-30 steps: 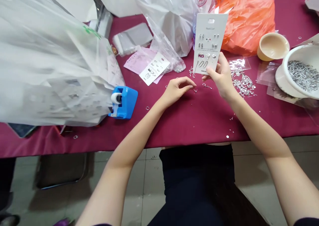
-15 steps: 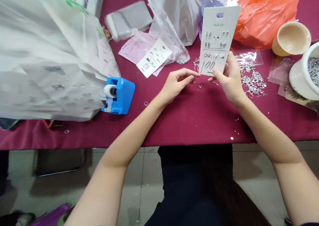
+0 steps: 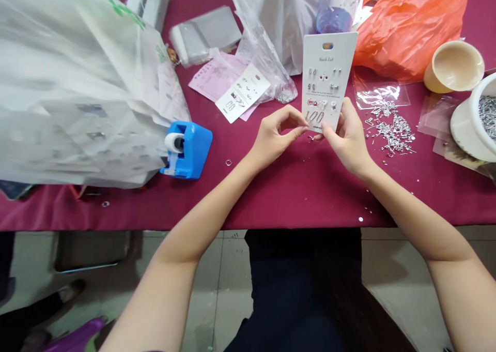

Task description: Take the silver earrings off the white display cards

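Note:
My right hand [image 3: 351, 142] grips the lower right corner of a white earring card [image 3: 323, 96], thumb in front and fingers behind. The card is upright and carries several silver studs and hoop earrings in rows. My left hand [image 3: 277, 135] is closed in a pinch, its thumb and index fingertips meeting at the card's lower left corner. Whatever lies between those fingertips is too small to make out. On the maroon cloth right of my right hand lies a scattered pile of small silver earring pieces [image 3: 393, 129]. A second earring card [image 3: 243, 92] rests on pink paper slips [image 3: 215, 77].
At left a blue tape dispenser [image 3: 189, 150] stands beside a large white plastic bag [image 3: 77, 93]. An orange bag [image 3: 414, 31], a cream cup [image 3: 453, 66] and a white tub [image 3: 470, 122] of metal pieces are at right. Clear sleeves [image 3: 207, 34] lie at the back.
The right hand has brought the card lower and a little to the left. My left thumb and index finger have closed together at the card's lower left corner.

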The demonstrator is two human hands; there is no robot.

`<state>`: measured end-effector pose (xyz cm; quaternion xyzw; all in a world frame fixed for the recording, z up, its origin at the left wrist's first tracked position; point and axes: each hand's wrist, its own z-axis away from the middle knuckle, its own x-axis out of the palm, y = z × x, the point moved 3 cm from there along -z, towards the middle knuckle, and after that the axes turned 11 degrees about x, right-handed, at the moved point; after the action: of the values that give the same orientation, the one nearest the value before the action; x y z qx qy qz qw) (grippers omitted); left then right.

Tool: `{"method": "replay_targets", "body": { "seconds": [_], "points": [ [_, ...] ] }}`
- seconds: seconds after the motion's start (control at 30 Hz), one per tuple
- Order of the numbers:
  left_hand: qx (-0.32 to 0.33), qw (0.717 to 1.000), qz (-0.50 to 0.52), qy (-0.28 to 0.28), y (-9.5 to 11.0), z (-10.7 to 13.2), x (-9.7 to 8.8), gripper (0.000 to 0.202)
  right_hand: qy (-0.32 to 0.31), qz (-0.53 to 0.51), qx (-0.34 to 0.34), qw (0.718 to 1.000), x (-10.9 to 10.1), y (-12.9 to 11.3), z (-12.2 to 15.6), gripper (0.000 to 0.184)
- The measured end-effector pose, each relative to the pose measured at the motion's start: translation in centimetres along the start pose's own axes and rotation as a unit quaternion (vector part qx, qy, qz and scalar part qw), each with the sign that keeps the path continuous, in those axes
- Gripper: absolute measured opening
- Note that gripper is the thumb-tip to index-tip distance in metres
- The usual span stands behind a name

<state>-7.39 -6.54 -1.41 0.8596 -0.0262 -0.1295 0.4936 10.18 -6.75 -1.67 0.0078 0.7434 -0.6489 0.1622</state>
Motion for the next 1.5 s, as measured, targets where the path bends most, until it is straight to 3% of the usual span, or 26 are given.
{"method": "replay_targets", "body": {
  "seconds": [0.87,1.37,1.5],
  "points": [
    [-0.015,0.999,0.024,-0.016,1.9,0.5,0.6,0.041,0.003,0.062,-0.003,0.998,1.1,-1.3,1.7,0.017],
    [-0.036,0.999,0.017,-0.021,1.2,1.0,1.1,0.038,-0.012,0.105,-0.019,0.994,1.7,-1.6,2.2,0.016],
    [-0.041,0.999,0.005,-0.025,0.9,1.0,1.1,0.035,-0.021,0.105,-0.03,0.994,1.8,-1.4,2.2,0.024]
  ]
}}
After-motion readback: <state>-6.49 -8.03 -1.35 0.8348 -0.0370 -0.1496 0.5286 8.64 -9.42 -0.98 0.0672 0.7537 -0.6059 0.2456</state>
